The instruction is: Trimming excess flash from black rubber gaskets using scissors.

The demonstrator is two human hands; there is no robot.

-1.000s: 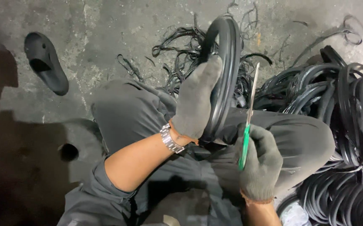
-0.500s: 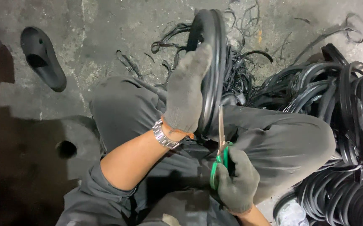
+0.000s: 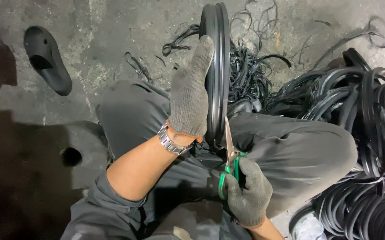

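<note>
While a black rubber ring is held upright on its edge between the knees, it is steadied by the left hand, which is gloved in grey knit and laid flat along the ring's left side, fingers extended rather than curled around it. A metal wristwatch is worn just below the glove's cuff. A pair of green-handled scissors is gripped by the gloved right hand, fingers closed through the loops, and the blades are pointed up against the lower part of the ring, close to its rim; whether the blades are parted cannot be told. Grey trousers are seen on both legs, drawn up either side of the ring. Thin black offcuts are scattered on the concrete floor behind it, a heap of similar black rings is piled at the right, and a black clog is left lying at the upper left
</note>
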